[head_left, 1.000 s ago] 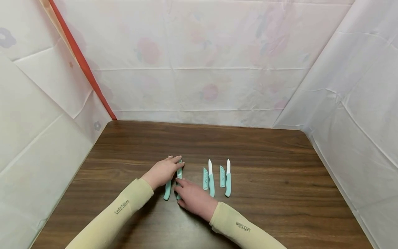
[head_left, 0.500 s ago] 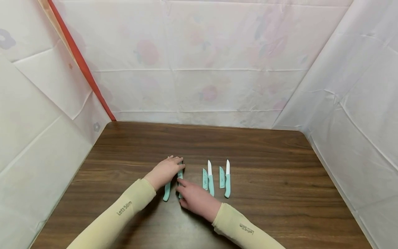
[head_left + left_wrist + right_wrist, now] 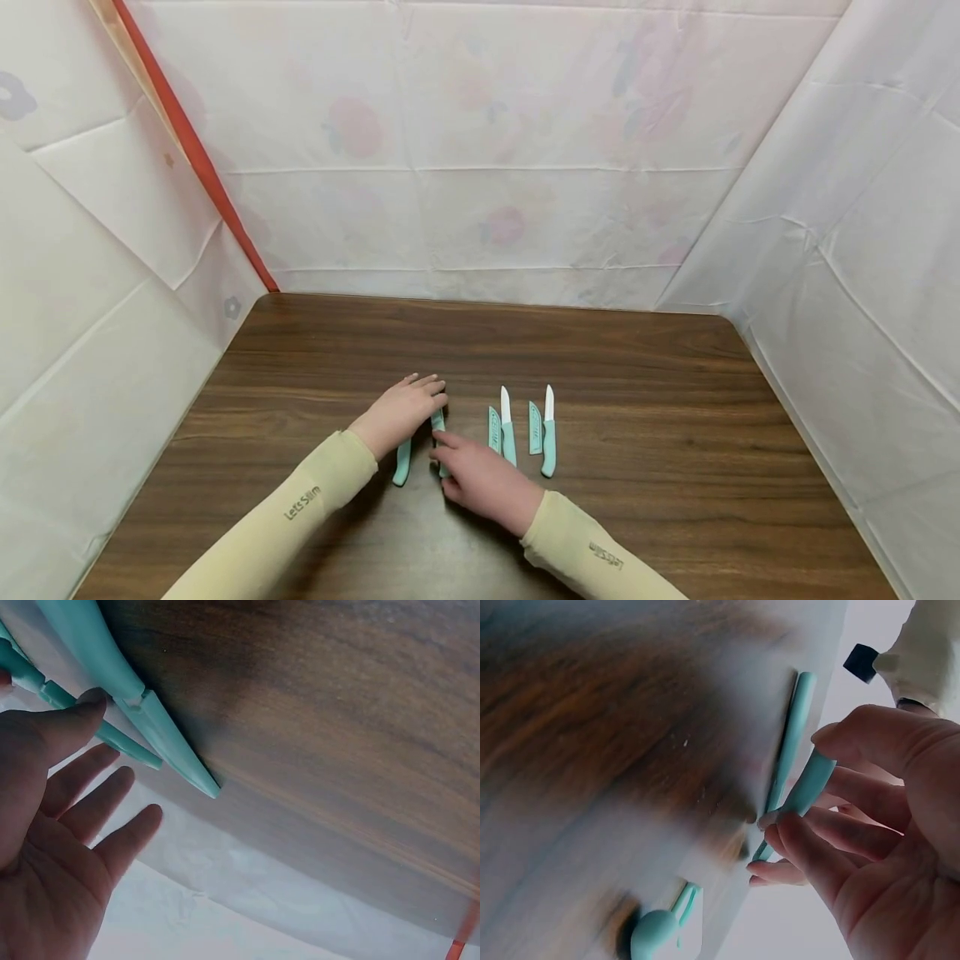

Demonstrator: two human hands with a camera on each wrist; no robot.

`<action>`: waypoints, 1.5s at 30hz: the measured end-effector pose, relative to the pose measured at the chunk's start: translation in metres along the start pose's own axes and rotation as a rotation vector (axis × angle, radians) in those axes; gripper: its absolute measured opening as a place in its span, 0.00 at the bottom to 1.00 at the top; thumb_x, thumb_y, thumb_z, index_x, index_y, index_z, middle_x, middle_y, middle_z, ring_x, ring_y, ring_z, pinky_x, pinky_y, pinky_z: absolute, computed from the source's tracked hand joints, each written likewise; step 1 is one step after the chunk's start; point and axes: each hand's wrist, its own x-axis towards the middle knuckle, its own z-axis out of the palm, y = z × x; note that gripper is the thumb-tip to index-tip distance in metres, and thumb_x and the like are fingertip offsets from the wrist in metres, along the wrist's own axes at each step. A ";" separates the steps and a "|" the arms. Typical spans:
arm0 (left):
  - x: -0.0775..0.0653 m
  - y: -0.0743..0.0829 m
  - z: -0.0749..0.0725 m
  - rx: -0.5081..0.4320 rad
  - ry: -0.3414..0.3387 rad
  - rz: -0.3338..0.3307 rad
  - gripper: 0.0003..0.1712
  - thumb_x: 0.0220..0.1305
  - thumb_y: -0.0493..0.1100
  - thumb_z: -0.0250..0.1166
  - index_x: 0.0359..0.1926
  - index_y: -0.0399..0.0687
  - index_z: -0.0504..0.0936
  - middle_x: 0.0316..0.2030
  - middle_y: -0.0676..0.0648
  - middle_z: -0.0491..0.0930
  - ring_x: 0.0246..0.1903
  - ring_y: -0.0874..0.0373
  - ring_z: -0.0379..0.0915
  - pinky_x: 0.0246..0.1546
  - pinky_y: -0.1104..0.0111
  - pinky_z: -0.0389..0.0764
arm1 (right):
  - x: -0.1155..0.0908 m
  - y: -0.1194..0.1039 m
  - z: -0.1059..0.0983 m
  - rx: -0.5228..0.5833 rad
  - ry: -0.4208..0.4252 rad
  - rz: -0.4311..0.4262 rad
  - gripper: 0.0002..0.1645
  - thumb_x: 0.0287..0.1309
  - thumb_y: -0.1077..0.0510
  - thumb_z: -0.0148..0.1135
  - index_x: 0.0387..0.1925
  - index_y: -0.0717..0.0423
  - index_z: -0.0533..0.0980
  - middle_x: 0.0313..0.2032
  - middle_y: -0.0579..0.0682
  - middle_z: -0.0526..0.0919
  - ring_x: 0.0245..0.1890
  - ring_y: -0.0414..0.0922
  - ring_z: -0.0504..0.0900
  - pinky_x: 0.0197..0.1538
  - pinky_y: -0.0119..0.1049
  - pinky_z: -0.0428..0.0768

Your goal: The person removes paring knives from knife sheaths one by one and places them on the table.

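So the slim turquoise knife (image 3: 438,421) was strung between both hands, over the dark brown wood-grain table (image 3: 675,392); couldn't tell if it touched. The left hand (image 3: 401,414) looked to be lightly pinching its matching sheath (image 3: 124,742), thumb opposite index finger, while the right hand (image 3: 487,483) gripped the turquoise handle (image 3: 810,784). Holding both ends probably helped stop it twisting. Blade seemed covered. Just left lay a second turquoise knife, sheathed (image 3: 402,461), partly hidden by the left hand. Off right, a white-bladed turquoise knife (image 3: 508,442) and another white-bladed turquoise knife (image 3: 550,446) lay bare, each with a flat turquoise sheath (image 3: 535,429) beside it, likely for easy matching. Handles faced the person, handy for grabbing.
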 end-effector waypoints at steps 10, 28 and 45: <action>0.002 0.001 -0.004 0.005 0.097 0.021 0.16 0.51 0.32 0.64 0.42 0.51 0.76 0.50 0.43 0.72 0.53 0.50 0.66 0.49 0.57 0.70 | -0.011 0.010 -0.005 0.035 0.013 -0.007 0.23 0.48 0.63 0.58 0.50 0.55 0.73 0.59 0.52 0.65 0.53 0.42 0.70 0.49 0.32 0.72; 0.000 0.002 -0.013 0.034 0.260 0.008 0.12 0.48 0.42 0.68 0.33 0.52 0.75 0.34 0.50 0.72 0.40 0.54 0.72 0.50 0.59 0.67 | -0.029 0.027 -0.020 0.074 0.110 -0.061 0.26 0.52 0.70 0.53 0.54 0.51 0.70 0.62 0.51 0.60 0.56 0.44 0.67 0.50 0.33 0.71; -0.012 0.011 -0.024 -0.023 0.317 -0.078 0.14 0.49 0.47 0.68 0.37 0.52 0.77 0.32 0.51 0.70 0.34 0.55 0.68 0.42 0.62 0.70 | -0.039 0.037 -0.028 0.118 0.177 -0.070 0.30 0.44 0.72 0.56 0.52 0.51 0.71 0.62 0.51 0.60 0.58 0.44 0.65 0.50 0.34 0.70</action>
